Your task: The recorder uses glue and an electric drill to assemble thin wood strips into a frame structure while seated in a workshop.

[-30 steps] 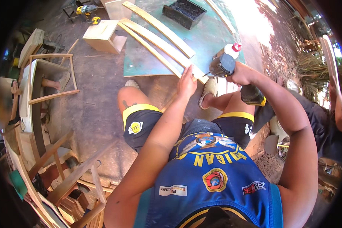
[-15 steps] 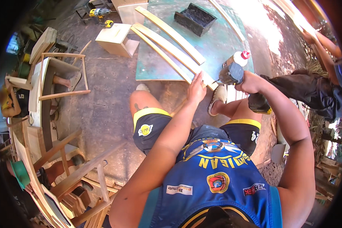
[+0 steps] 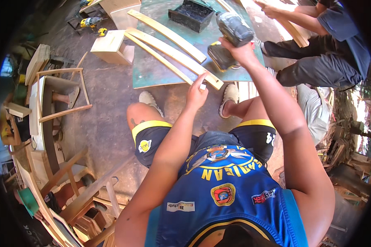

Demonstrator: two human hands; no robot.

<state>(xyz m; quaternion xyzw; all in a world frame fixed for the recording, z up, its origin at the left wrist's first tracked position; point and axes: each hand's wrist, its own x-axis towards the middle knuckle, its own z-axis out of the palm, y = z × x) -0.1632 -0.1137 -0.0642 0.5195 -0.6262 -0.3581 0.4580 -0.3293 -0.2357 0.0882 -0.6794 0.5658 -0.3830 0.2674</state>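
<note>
My right hand (image 3: 240,50) grips a dark cordless drill (image 3: 235,31), held above the green tabletop with its bit toward the black box. My left hand (image 3: 197,95) is at the near ends of the wooden slats, its fingers curled at the end of the narrow wooden slat (image 3: 160,59). Its index finger reaches onto the wider slat (image 3: 175,55) beside it. A small white patch shows by the thumb; I cannot make out what it is. A third slat (image 3: 167,36) lies farther back, apart from the other two.
Slats lie on a green table (image 3: 152,78) along with a black box (image 3: 191,15) of small dark pieces. Left of it are a wooden box (image 3: 107,47) and a yellow drill (image 3: 90,22). A co-worker (image 3: 329,53) sits at right holding wood. Wooden frames (image 3: 64,108) stand left.
My right hand has lifted the drill up and away from the slat ends, toward the black box. My left hand stays at the slats. The view has shifted, and the co-worker at right shows more.
</note>
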